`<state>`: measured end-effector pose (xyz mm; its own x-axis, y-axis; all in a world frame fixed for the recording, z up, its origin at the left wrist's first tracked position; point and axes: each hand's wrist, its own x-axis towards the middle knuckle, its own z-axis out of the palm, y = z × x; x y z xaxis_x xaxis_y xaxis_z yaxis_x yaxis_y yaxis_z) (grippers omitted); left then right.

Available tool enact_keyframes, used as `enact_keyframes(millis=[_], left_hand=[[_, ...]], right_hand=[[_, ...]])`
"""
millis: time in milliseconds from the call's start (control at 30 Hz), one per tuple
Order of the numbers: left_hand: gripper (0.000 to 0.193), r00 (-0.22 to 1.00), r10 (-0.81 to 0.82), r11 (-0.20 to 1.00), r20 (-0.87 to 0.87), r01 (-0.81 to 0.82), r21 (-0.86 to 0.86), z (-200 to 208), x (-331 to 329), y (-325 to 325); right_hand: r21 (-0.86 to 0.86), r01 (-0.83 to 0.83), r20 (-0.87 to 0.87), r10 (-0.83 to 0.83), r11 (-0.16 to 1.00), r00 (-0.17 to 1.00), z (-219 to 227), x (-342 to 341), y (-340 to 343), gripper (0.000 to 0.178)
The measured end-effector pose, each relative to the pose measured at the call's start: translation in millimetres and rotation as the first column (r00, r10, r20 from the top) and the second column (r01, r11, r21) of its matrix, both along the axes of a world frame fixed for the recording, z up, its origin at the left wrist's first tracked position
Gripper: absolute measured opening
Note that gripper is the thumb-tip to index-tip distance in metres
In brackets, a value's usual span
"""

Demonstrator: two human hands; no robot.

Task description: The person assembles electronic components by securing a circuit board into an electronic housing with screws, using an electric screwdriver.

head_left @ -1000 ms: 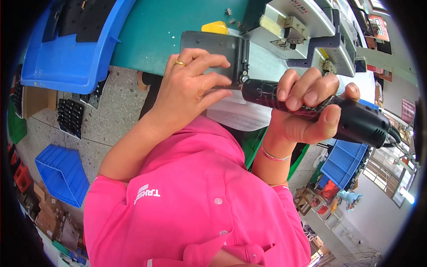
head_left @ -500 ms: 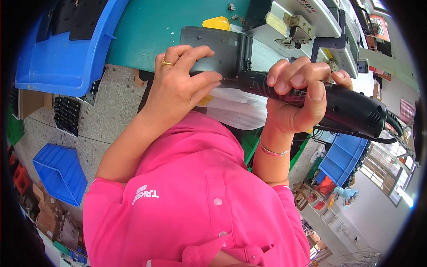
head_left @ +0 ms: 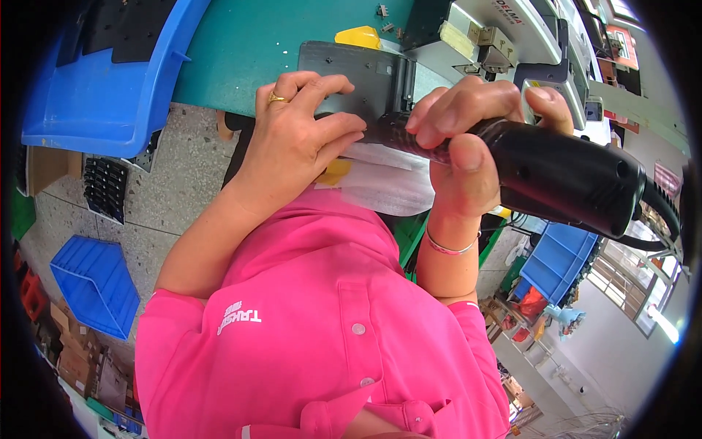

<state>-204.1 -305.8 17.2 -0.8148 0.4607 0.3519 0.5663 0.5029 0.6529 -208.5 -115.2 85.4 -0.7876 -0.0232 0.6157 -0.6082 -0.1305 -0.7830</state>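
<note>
Driver tip now at the bracket.
My left hand [head_left: 292, 143] pins the grey bracket [head_left: 351, 73]; my right hand [head_left: 468, 146] has brought the black electric screwdriver [head_left: 556, 172] closer.

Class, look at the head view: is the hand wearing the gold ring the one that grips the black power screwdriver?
No: the ringed left hand rests on the grey plate, while the right hand grips the black power screwdriver.
</note>
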Motion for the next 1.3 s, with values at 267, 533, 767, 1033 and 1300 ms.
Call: enact_keyframes(millis=[267, 533, 767, 1033, 1300], left_hand=[[0.013, 1.000, 0.019, 0.999, 0.005, -0.019, 0.036, -6, 0, 2], [0.010, 1.000, 0.014, 0.999, 0.002, -0.015, 0.052, -6, 0, 2], [0.010, 1.000, 0.013, 0.999, -0.003, -0.013, 0.048, -6, 2, 2], [0.010, 1.000, 0.010, 0.999, -0.003, -0.010, 0.039, -5, 1, 2], [0.007, 0.999, 0.049, 0.998, -0.022, -0.048, 0.047, -5, -1, 6]], right_hand=[[-0.089, -0.009, 0.089, 0.017, 0.996, 0.996, 0, 3, -15, 0.044], [0.019, 0.033, 0.054, -0.034, 0.999, 0.998, 0, 7, -24, 0.040], [0.009, -0.206, 0.055, 0.205, 0.979, 0.977, 1, 5, 2, 0.104], [-0.038, -0.224, 0.069, 0.226, 0.974, 0.972, -1, 4, 5, 0.098], [-0.340, -0.149, 0.151, 0.211, 0.929, 0.966, 5, 0, 1, 0.107]])
